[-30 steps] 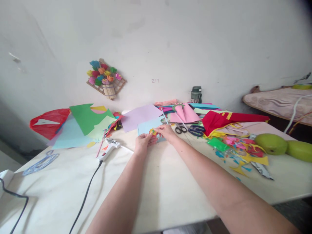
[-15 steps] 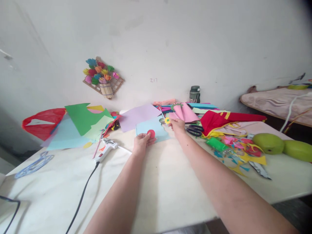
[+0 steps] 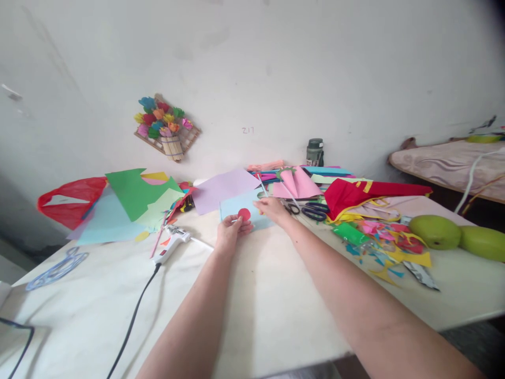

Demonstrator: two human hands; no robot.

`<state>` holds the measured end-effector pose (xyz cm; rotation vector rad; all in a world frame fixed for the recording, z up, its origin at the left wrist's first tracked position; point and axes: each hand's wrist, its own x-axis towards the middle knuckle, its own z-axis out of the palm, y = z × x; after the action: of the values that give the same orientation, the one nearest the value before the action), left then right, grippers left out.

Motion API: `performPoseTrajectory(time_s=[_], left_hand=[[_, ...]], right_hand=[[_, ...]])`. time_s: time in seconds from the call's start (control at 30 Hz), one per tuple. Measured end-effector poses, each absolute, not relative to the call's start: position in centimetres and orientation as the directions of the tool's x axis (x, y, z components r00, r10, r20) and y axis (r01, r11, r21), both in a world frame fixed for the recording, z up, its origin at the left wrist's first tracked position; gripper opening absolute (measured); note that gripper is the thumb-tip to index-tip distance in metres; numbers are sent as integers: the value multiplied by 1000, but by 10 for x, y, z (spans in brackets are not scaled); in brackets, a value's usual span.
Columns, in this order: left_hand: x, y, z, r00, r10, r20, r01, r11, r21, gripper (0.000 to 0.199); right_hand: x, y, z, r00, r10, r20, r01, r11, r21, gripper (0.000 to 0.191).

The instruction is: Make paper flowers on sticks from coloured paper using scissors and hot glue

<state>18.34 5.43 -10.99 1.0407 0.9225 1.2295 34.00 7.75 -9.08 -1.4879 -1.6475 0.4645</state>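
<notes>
My left hand (image 3: 233, 230) pinches a small red paper circle (image 3: 244, 214) by its edge, above a light blue sheet (image 3: 252, 199) lying on the table. A short whitish streak shows at its thumb; I cannot make out what it is. Close by on the right, my right hand (image 3: 272, 208) has its thumb and fingers pressed together. A speck of yellow shows under its fingertips, but what it holds is mostly hidden. Just behind this hand a thin white stick (image 3: 262, 185) slants up. Black-handled scissors (image 3: 315, 211) lie beyond the right wrist.
A white glue gun (image 3: 172, 246) with a black cord lies on the left. Coloured sheets (image 3: 136, 192) spread behind it. To the right are a red cloth (image 3: 343, 197), a green roll (image 3: 350, 234), paper scraps and green fruits (image 3: 434, 232). A bottle (image 3: 315, 152) stands by the wall.
My right hand has moved left and slightly down, nearer the red paper circle. The yellow piece with a green centre at its fingers no longer shows. My left hand has hardly moved.
</notes>
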Motion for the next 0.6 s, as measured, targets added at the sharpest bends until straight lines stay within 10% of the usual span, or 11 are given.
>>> performPoseTrajectory(time_s=[0.13,0.37,0.6], left_hand=[[184,53,-111,142,990,17,-225,16,974,25],[187,58,-116,119,993,-6,-179,28,983,21],[191,64,-119,21,996,-85,-126,87,988,18]], right_hand=[[327,77,-92,-75,955,287,327,295,-898,23],[359,108,-104,487,833,262,232,166,-958,24],[405,132,-119,651,743,158,354,-112,-928,16]])
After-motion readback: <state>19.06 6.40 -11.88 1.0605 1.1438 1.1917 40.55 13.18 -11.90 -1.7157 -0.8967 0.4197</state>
